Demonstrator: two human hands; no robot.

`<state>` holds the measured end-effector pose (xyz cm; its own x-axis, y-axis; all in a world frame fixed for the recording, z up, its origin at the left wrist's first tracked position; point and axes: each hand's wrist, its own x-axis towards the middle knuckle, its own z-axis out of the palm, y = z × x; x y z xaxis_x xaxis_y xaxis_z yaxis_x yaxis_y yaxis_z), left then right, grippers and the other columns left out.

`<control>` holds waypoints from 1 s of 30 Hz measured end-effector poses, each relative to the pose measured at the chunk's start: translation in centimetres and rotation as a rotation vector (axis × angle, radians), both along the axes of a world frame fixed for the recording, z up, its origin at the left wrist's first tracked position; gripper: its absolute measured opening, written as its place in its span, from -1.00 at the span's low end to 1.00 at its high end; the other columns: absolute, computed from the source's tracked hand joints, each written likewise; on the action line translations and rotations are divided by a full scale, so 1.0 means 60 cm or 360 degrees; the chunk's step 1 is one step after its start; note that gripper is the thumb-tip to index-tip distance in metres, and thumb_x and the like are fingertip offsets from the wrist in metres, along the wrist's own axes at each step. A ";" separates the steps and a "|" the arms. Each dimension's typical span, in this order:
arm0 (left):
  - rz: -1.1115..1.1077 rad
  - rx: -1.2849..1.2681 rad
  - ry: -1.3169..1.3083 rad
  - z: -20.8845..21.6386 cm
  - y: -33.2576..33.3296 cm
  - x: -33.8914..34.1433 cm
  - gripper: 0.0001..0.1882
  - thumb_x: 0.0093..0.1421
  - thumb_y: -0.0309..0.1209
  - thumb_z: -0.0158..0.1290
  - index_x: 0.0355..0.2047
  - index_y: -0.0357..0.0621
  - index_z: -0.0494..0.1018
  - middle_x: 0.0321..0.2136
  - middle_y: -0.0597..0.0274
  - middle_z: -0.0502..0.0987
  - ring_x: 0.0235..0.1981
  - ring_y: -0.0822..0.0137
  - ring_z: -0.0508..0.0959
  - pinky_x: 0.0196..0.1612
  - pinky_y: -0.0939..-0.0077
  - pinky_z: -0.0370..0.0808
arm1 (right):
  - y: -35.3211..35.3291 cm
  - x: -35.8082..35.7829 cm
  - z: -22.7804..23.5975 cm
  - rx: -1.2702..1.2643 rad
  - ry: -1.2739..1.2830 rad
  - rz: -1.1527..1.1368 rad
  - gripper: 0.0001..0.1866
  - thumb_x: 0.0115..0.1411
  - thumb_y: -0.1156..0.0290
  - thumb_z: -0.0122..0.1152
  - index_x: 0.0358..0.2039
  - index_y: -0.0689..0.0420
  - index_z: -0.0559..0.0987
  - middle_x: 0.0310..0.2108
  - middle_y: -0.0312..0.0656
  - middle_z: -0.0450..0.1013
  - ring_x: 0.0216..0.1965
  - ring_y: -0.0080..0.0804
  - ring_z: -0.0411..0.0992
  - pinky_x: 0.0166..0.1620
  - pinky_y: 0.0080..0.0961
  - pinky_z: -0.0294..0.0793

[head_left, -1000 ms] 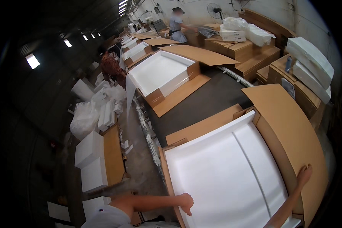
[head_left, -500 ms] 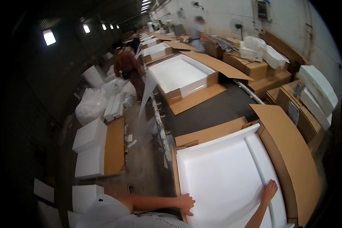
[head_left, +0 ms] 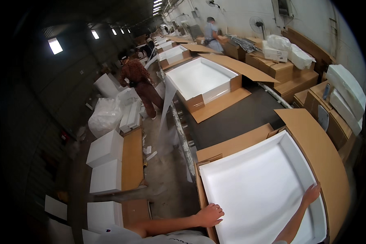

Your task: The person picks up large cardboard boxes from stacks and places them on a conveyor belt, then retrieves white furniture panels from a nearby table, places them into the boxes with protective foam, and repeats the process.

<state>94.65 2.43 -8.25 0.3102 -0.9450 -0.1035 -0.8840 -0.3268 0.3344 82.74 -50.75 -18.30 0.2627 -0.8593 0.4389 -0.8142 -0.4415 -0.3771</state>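
Note:
In front of me an open cardboard box (head_left: 234, 140) holds a white foam liner (head_left: 252, 183) with raised sides. My left hand (head_left: 210, 214) rests over the liner's left edge, its fingers loosely bent and a little apart, holding nothing. At the opposite side, my right hand (head_left: 312, 194) closes over the top of the long foam side strip (head_left: 299, 156), which stands along the box's right wall. The underside of that grip is hidden. A wide cardboard flap (head_left: 321, 158) spreads outward to the right of the strip.
The box sits on a dark conveyor (head_left: 236, 116); another foam-lined box (head_left: 201, 79) lies ahead. White foam blocks (head_left: 105, 175) are stacked at left. A person in a patterned top (head_left: 136, 75) stands left of the line, another (head_left: 212, 36) at far right. Cartons (head_left: 272, 71) line the right side.
My right hand has moved outward to the right edge, and the foam strip there now stands against the box wall. My left hand has shifted slightly, its fingers more bent. The view has turned slightly.

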 end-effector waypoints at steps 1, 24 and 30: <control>0.0071 0.0028 -0.0002 0.011 0.015 -0.003 -0.73 0.20 -0.21 0.00 -0.24 -0.15 0.39 -0.26 0.16 0.47 -0.11 0.20 0.42 -0.03 0.28 0.32 | 0.032 0.003 -0.015 -0.0030 -0.0025 -0.0024 -0.60 0.20 0.44 0.06 0.05 0.27 0.36 0.01 0.05 0.39 0.05 -0.03 0.36 0.12 -0.15 0.30; 0.1394 -0.1116 0.0604 -0.071 0.084 0.406 -0.44 0.03 -0.39 0.09 0.06 -0.25 0.27 -0.08 -0.04 0.37 0.00 0.01 0.37 0.10 0.25 0.27 | 0.496 -0.523 0.111 0.0415 0.0496 -0.1272 -0.34 0.07 0.33 0.20 0.17 0.19 0.23 0.27 0.08 0.04 0.31 0.02 -0.03 0.27 -0.10 0.03; 0.1309 -0.1210 0.1324 -0.110 0.120 0.409 -0.57 0.03 -0.45 0.01 -0.04 -0.25 0.33 -0.20 0.14 0.45 -0.17 0.28 0.45 -0.08 0.42 0.39 | 0.564 -0.698 -0.013 0.1236 -0.0913 -0.1006 -0.52 0.24 0.14 0.07 -0.15 0.39 0.52 -0.10 0.14 0.46 -0.04 -0.14 0.41 -0.01 -0.28 0.38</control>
